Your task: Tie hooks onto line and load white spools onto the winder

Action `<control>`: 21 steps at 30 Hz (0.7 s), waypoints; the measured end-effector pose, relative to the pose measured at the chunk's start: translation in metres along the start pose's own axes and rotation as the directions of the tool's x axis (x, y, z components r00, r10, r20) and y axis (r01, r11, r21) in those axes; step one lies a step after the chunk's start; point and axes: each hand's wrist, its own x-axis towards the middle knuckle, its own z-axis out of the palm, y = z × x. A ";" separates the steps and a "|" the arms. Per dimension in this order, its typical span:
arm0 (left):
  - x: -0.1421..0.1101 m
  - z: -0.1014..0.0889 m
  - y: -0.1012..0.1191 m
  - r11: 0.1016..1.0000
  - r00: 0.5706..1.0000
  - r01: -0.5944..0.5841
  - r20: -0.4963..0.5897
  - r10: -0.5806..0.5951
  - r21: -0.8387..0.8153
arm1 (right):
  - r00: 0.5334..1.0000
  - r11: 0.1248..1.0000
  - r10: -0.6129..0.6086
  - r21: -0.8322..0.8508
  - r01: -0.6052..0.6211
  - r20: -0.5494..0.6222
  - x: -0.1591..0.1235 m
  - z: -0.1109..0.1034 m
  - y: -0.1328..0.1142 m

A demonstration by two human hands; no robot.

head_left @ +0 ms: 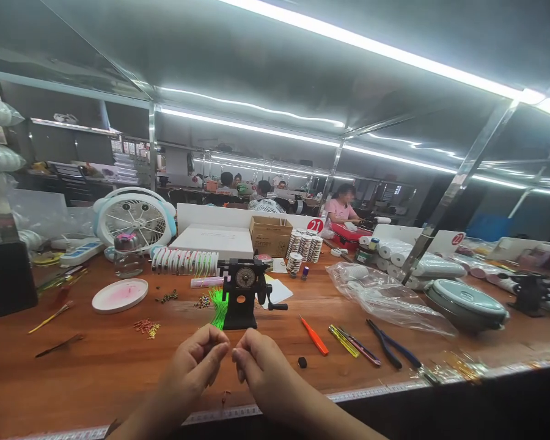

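Observation:
My left hand (191, 360) and my right hand (260, 362) hover over the wooden workbench (73, 360), fingertips pinched close together. Between them runs a thin dark strand (230, 349), too fine to identify. Just beyond the hands stands a black hand-cranked winder with a round dial (244, 287), not touched by either hand. Bright green bristles (219, 308) fan out at its left side. A tiny reddish piece (224, 397) lies on the bench below my hands. To the right of my right hand sits a small black cube (302, 362).
An orange-handled tool (314, 335) and blue-handled pliers (385, 344) lie to the right, beside a plastic bag (385, 299) and a grey lidded pot (465, 305). Bead piles and a pink-stained dish (120, 296) lie left. A co-worker in a pink top (341, 209) sits beyond.

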 end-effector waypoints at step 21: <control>-0.019 0.020 0.034 0.957 0.984 -0.081 -0.129 0.122 0.280 | 0.984 0.975 -0.142 -0.185 0.120 -0.109 -0.016 -0.017 -0.007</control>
